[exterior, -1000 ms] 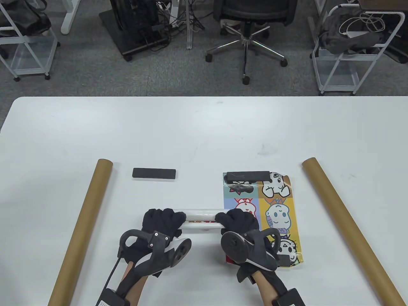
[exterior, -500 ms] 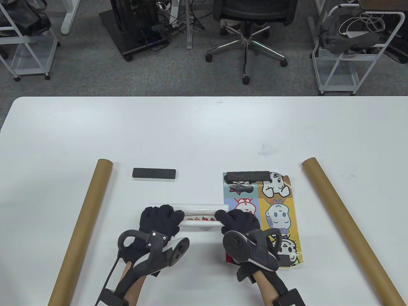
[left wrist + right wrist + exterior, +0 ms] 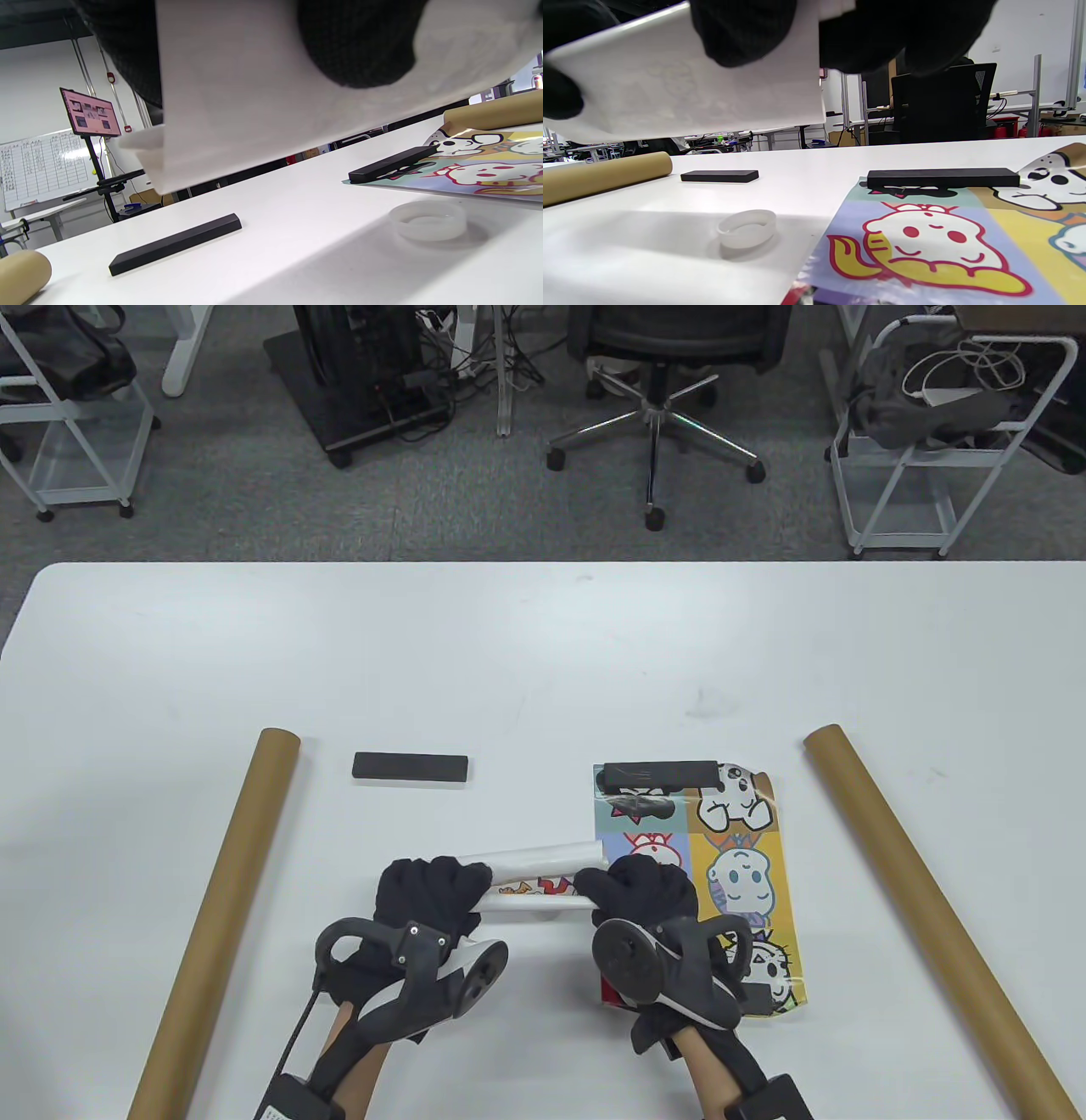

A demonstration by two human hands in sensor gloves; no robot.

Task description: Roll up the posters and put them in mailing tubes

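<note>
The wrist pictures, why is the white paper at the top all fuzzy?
In both wrist views the rolled poster sits right against the lens, so it blurs; the black bar farther off is sharp. In the table view the roll looks crisp.

Table view overhead; wrist views low, close, sharing flat poster [image 3: 925, 237].

Grey carpet floor [image 3: 254, 517] beyond the white desk's [image 3: 543, 645] far edge; office chair [image 3: 657, 356], white wire carts [image 3: 916, 466].
</note>
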